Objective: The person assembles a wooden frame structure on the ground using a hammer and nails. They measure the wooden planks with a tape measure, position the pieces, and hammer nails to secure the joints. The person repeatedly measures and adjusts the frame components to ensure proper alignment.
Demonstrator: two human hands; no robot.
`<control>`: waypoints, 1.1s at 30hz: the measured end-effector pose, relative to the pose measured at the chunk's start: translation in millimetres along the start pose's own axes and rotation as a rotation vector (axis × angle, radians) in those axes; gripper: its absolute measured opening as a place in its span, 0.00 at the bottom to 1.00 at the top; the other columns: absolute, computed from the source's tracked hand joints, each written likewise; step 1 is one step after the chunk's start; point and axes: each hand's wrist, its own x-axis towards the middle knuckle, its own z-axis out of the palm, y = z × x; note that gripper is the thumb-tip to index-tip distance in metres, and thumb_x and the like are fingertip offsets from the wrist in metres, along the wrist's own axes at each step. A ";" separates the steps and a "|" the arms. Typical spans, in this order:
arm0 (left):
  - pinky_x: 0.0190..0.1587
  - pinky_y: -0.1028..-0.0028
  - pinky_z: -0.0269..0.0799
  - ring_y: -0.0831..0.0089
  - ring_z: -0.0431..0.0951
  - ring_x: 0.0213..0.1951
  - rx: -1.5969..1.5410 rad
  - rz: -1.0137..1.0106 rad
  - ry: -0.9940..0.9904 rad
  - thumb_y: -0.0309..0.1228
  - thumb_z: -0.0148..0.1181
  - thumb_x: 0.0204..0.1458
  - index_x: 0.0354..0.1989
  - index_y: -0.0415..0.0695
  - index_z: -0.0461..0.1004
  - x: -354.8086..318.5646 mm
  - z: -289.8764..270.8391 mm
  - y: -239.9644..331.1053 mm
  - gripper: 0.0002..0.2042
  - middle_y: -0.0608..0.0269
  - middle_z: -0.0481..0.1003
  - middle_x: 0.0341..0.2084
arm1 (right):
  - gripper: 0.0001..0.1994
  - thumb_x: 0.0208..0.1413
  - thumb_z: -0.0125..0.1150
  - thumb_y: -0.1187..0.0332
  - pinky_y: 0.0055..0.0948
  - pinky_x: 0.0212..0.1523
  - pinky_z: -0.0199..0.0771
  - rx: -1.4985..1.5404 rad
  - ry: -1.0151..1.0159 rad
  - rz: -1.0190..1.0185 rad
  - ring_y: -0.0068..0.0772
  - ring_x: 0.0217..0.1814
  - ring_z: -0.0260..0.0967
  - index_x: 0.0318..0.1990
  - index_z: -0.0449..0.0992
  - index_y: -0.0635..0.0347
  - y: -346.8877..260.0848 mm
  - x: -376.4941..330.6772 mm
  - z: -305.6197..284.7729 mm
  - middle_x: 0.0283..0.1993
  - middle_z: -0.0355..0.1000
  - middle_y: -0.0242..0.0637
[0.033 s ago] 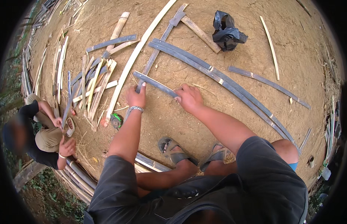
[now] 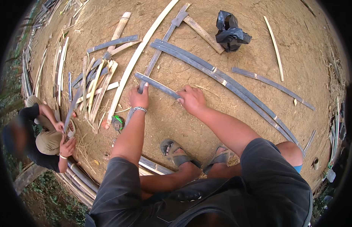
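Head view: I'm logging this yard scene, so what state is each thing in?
left hand: pressing on the short grey strip's left end
right hand: gripping its right end
short grey strip: flat on the dirt, held at both ends
long grey strips: lying side by side, untouched
black bag: crumpled
green tape measure: lying unused

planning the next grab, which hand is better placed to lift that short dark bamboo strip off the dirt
Probably the right hand: it rests over the near end of the short dark strip, fingers curled on it. The left hand only touches its upper part, where it crosses a longer dark strip.
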 end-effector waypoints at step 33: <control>0.51 0.64 0.74 0.60 0.83 0.41 -0.194 -0.137 -0.258 0.58 0.68 0.53 0.41 0.40 0.86 20.2 -1.4 32.4 0.28 0.50 0.84 0.37 | 0.24 0.67 0.50 0.64 0.50 0.55 0.76 -0.615 0.636 1.269 0.58 0.59 0.75 0.70 0.66 0.47 532.8 -274.7 -228.1 0.59 0.77 0.52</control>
